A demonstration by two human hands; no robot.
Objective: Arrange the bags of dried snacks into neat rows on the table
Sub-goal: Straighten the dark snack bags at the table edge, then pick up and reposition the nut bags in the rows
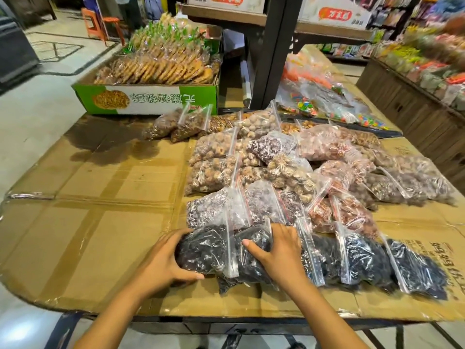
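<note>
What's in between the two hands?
In the head view, a dark snack bag lies between the left hand and right hand, both pressed against it.

The table is covered in tan-brown cardboard under glossy clear tape. The nearest bags are filled with black, near-purple pieces; each clear bag is crossed by a white zip strip edged in red. Behind them, bags of mottled purple and white are seen, then bags of pale beige-brown balls, and to the right bags of pinkish red. The box at the far edge is printed green and white with green characters, and golden-brown biscuits are stacked in it. Two orange stools are seen on the pale grey floor
</note>
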